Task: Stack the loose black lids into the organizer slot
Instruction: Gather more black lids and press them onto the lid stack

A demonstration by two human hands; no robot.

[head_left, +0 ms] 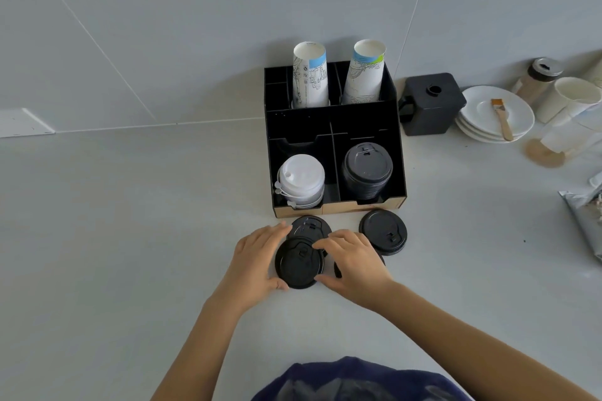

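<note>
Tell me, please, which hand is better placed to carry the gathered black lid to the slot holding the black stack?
Right. The right hand is on the lid and nearer the black stack in the organizer; the left hand sits opposite the white lids.

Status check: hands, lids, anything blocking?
Both hands gripping one lid. Three more loose on counter. Organizer slot part full, path clear.

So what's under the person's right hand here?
Under the right hand a black lid's dark edge shows near the thumb; the hand covers the rest, so whether it is one lid or several is hidden. Its fingers also rest on the black lid between both hands.
</note>
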